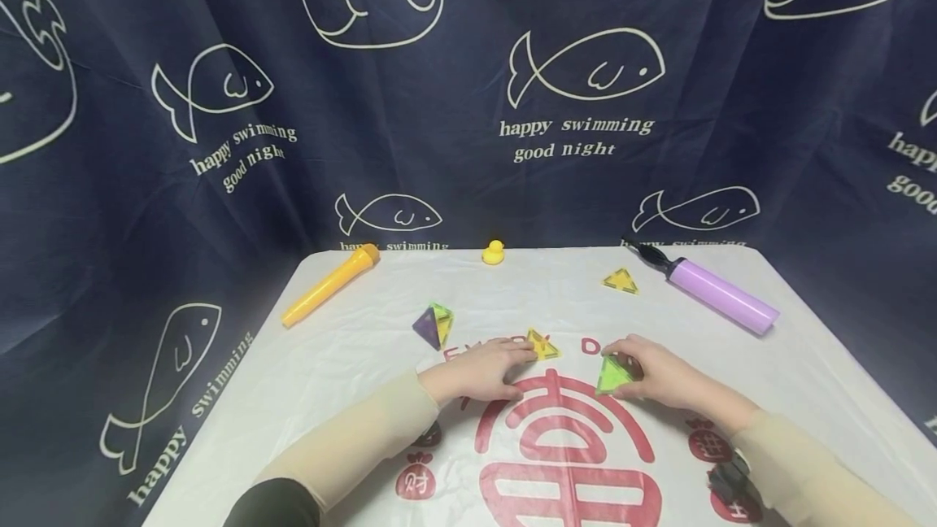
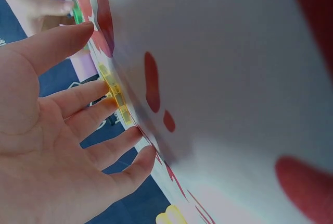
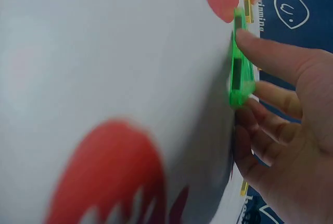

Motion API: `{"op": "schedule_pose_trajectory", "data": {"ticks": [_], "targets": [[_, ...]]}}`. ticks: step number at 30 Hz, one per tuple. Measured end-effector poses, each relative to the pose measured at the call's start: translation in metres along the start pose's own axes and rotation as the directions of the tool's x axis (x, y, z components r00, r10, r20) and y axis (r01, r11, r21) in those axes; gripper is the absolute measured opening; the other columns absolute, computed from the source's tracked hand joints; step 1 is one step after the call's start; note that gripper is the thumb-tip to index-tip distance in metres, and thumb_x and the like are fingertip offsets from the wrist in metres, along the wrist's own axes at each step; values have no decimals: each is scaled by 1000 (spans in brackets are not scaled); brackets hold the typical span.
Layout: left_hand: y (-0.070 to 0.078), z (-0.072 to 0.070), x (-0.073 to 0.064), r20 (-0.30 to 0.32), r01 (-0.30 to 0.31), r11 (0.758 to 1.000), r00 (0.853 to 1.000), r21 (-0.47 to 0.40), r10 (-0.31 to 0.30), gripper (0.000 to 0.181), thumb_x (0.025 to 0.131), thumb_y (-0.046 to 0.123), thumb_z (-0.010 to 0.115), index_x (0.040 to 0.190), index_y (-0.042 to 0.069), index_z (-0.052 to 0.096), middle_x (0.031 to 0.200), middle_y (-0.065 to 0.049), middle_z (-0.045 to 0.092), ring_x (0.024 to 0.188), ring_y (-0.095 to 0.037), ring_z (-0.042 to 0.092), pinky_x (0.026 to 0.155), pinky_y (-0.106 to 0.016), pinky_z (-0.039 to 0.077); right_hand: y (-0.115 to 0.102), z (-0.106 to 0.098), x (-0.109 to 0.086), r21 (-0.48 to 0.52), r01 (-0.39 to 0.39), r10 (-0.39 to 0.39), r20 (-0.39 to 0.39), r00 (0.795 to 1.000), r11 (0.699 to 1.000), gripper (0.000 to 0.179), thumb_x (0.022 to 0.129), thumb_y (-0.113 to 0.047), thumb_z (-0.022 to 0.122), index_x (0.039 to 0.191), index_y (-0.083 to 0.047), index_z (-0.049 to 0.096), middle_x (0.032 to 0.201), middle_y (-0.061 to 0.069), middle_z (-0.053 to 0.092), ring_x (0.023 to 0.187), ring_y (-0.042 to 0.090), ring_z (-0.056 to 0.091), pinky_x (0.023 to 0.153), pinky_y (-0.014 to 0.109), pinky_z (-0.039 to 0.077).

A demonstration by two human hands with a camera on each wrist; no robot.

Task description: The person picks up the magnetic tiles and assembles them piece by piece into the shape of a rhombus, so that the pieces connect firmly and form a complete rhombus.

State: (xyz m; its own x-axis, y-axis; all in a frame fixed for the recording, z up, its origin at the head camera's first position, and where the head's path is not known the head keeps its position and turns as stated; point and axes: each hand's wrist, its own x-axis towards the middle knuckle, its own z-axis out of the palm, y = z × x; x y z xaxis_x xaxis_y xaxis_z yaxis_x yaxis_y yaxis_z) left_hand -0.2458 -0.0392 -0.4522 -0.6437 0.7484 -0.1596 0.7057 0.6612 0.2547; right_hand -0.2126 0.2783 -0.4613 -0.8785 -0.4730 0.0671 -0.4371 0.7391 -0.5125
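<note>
My right hand [image 1: 656, 368] pinches a translucent green triangular magnetic tile [image 1: 611, 379] low over the tablecloth. In the right wrist view, the thumb lies along the near edge of the green tile [image 3: 238, 70], with the other fingers behind and below it. My left hand [image 1: 486, 368] is spread palm down, its fingertips at a yellow triangular magnetic tile [image 1: 543, 346]. Seen from the left wrist, two fingertips meet the edge of the yellow tile [image 2: 118, 98]. A small pyramid of purple, green and yellow tiles [image 1: 432, 325] sits beyond the left hand.
Another yellow triangular tile [image 1: 621, 281] lies at the back right, beside a lilac hand pump [image 1: 721, 295] with a black nozzle. A yellow rubber duck [image 1: 494, 252] stands at the back edge. An orange toy microphone [image 1: 329, 287] lies back left. Behind hangs a dark blue curtain [image 1: 454, 120].
</note>
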Motion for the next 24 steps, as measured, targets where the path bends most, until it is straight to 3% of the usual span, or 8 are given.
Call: {"op": "schedule_pose_trajectory", "data": {"ticks": [10,16,24], "targets": [[3,-2,-2,3,10,1000,1000,-5,-10,66,94,33,72,153,15,49,161,0,38,148,-26,33,120,-43,29,-5,9,37,43,-73,78,-122,989,996,63,74,-12,89,126,3,57,100,11,67,92,29,64,84,52,53],[4,-2,-2,5,8,1000,1000,-4,-8,66,94,33,72,152,15,49,161,-1,39,148,-26,34,120,-42,28,-4,14,51,78,-109,120,-158,980,991,61,76,-9,86,127,2,54,98,16,68,88,29,65,77,47,55],[5,-3,-2,8,10,1000,1000,-4,-10,66,94,32,72,153,14,49,161,-2,39,148,-26,34,120,-42,28,-5,19,66,207,-109,151,-204,967,972,51,80,6,79,126,3,56,93,12,63,81,24,63,57,30,53]]}}
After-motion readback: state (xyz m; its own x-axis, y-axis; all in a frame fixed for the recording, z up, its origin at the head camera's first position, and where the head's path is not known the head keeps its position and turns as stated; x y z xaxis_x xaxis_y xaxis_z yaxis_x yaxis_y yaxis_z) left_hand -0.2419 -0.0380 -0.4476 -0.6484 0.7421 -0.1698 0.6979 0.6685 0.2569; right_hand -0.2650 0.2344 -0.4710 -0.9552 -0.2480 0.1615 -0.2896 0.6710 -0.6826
